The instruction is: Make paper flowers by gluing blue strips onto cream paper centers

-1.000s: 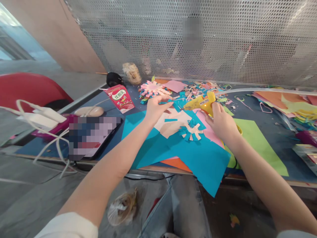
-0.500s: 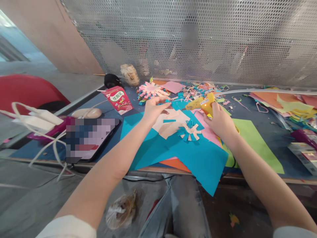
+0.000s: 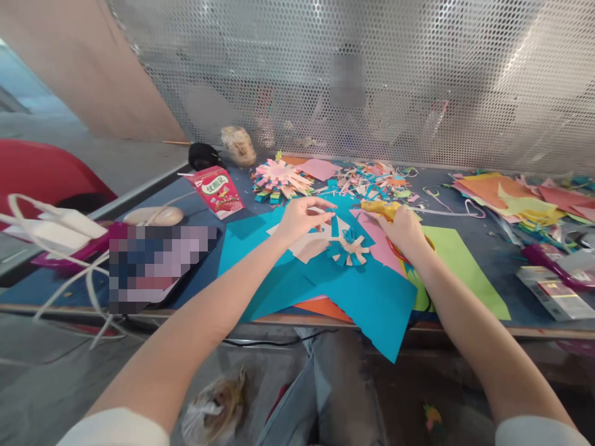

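My right hand (image 3: 406,229) is wrapped round a yellow glue gun (image 3: 382,208), its nozzle toward my left hand. The fingers of my left hand (image 3: 300,218) are pinched around the end of a small blue paper strip (image 3: 334,227); the exact grip is partly hidden. Just below the fingertips lies a fringed blue and cream paper flower (image 3: 351,249). Under both hands are a cream paper piece (image 3: 307,248), a large blue sheet (image 3: 325,291) and a pink sheet (image 3: 383,248).
A finished-looking fringed flower (image 3: 279,176) and paper scraps (image 3: 376,179) lie at the back. To the left are a red drink carton (image 3: 217,193), a pale mouse (image 3: 155,215) and a tablet (image 3: 162,266) with cables. Coloured sheets (image 3: 506,195) and a small box (image 3: 555,294) lie right.
The glue gun has tipped lower and levelled out in my right hand. My left hand has come nearer the fringed flower, and the blue strip now stands under its fingertips.
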`<state>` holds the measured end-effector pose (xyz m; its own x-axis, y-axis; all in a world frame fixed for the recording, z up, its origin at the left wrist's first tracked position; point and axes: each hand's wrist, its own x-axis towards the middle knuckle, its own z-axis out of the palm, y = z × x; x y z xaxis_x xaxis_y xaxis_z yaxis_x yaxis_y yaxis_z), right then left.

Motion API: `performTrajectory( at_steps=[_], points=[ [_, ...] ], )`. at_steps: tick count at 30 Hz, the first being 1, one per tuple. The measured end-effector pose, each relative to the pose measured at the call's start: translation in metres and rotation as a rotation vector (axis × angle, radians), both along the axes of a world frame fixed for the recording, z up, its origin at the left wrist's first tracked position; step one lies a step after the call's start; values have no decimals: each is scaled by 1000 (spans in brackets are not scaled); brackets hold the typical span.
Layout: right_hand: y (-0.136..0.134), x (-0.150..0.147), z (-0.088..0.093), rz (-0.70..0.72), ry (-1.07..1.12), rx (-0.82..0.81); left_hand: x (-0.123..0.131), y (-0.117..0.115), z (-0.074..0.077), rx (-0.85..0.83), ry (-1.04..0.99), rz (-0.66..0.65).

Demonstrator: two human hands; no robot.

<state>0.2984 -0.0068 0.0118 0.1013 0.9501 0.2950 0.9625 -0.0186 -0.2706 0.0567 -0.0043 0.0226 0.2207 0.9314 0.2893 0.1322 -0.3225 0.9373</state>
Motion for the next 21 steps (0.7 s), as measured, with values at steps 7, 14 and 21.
performTrajectory(
  at_steps=[7,14,21],
  points=[
    [-2,-13,-2,-159,-132,89,-2,5,-5,-7,-4,16],
    [-29,-16,18,724,-250,100,-2,3,2,-32,-62,115],
    [-41,-24,21,1097,-340,-16,-8,14,-7,13,-59,131]
  ],
)
